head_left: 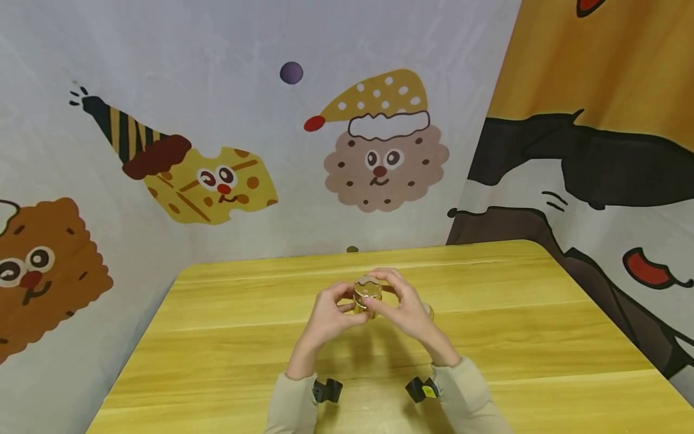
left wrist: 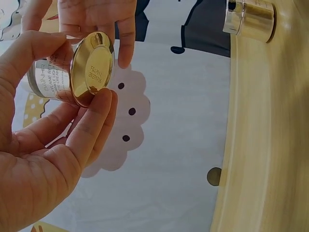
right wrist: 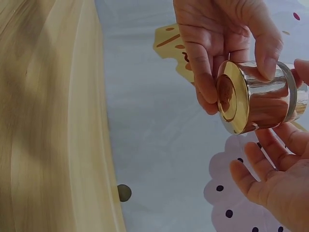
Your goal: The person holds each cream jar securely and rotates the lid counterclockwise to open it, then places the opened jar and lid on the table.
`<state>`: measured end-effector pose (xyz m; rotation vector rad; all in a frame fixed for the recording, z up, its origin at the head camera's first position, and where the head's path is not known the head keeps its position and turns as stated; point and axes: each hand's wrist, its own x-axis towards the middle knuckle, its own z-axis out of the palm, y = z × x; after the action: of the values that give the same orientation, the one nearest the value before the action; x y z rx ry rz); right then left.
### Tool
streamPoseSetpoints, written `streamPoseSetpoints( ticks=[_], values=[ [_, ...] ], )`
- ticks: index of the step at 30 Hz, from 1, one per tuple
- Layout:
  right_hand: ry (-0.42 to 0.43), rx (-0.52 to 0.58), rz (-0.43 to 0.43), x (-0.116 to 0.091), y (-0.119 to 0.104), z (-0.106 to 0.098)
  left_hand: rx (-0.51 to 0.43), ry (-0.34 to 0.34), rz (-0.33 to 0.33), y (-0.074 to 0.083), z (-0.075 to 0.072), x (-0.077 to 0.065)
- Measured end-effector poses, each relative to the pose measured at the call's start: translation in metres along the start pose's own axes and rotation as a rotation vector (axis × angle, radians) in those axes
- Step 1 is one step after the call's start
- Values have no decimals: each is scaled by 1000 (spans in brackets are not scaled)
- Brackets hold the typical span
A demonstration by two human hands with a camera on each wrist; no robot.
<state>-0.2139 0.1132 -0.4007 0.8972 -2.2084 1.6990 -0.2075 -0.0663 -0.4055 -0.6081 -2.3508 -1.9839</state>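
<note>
One shiny jar was held above the wooden table, its gold base turned downward, with a small stamped code shown there in the left wrist view. It was pinched between the thumb and fingers of the left hand, while its upper part was gripped from the other side by the thumb and fingers of the right hand, some of whose fingers were held out, apart from the jar. A second jar was seen standing on the table, touched by neither hand. As far as could be judged, the handling was only partly done: the first jar was off the table and secured in both grips, but its setting down and release were not yet done. A band was shown round its upper part; whether anything was loosened there could not be told.
</note>
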Motion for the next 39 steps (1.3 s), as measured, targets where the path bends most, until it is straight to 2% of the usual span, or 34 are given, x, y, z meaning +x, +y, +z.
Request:
streamPoseSetpoints(
  ticks=[4,8,11,18,28,39],
  values=[
    [3,-5,-25,0,1,-1,19,-4,4,2,0,0],
    [11,-7,-54,0,3,-2,20,-1,15,10,-1,-4],
    [16,-2,-45,0,-1,-3,18,2,10,19,-2,-7],
    [31,-2,-19,-3,4,-7,-3,30,-19,-4,-7,-4],
    [69,-32,-18,-8,8,-17,52,82,-63,-9,-16,-8],
    [99,3,-5,-17,16,-33,38,132,-72,-18,-31,-13]
  ],
)
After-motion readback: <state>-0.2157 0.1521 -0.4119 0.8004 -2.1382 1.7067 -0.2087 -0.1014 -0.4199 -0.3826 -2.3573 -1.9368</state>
